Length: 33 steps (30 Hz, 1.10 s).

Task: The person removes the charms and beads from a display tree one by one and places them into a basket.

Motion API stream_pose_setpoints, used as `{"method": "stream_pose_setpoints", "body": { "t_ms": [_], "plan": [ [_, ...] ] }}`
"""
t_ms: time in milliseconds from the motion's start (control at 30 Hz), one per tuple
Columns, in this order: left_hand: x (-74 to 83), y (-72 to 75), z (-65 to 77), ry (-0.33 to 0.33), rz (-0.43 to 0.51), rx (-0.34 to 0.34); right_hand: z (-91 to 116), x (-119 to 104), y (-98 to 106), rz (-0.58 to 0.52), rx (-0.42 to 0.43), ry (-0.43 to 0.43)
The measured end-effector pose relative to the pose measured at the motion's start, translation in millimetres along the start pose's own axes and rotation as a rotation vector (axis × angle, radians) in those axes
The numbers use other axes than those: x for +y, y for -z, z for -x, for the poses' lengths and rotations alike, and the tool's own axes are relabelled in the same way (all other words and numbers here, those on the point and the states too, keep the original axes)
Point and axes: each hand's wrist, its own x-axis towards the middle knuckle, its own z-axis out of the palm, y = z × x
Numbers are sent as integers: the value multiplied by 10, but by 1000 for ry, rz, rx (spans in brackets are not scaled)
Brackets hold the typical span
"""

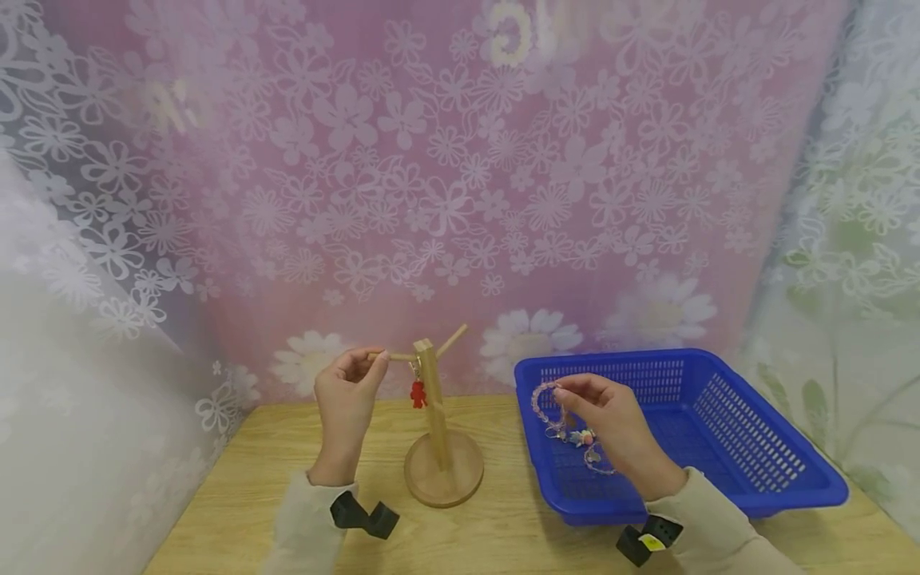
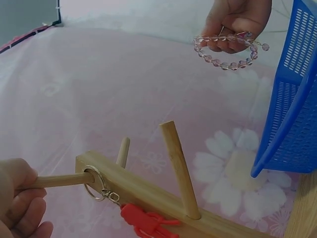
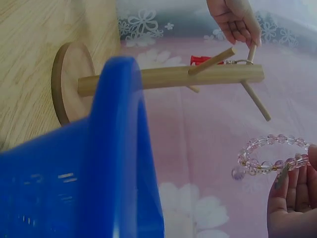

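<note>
A wooden stand (image 1: pixel 433 391) with a round base and several pegs stands upright on the table. My left hand (image 1: pixel 348 391) pinches the outer end of its left peg (image 1: pixel 402 357) between thumb and fingers. On that peg, close to the post, hangs a red figure keychain (image 1: pixel 418 394) by its metal ring (image 2: pixel 94 183). My right hand (image 1: pixel 611 415) holds a clear pink beaded bracelet (image 2: pixel 225 66) by one side, above the left part of the blue basket (image 1: pixel 618 358). A small bead dangles from the bracelet.
Inside the basket, a pastel charm (image 1: pixel 580 438) and another beaded loop (image 1: pixel 592 459) show beside my right hand. The basket sits to the right of the stand on the wooden table (image 1: pixel 496 527). Behind hangs a pink flowered curtain (image 1: pixel 431 200).
</note>
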Motion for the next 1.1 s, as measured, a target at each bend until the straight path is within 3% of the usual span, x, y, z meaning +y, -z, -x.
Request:
{"method": "stream_pose_setpoints", "body": {
  "t_ms": [600, 800, 1100],
  "plan": [
    [19, -112, 108, -77, -2, 121, -170, 153, 390, 36, 26, 54],
    [18, -127, 154, -108, -18, 109, -194, 147, 481, 42, 3, 30],
    [-29, -114, 158, -156, 12, 77, -250, 109, 640, 163, -24, 15]
  ]
}}
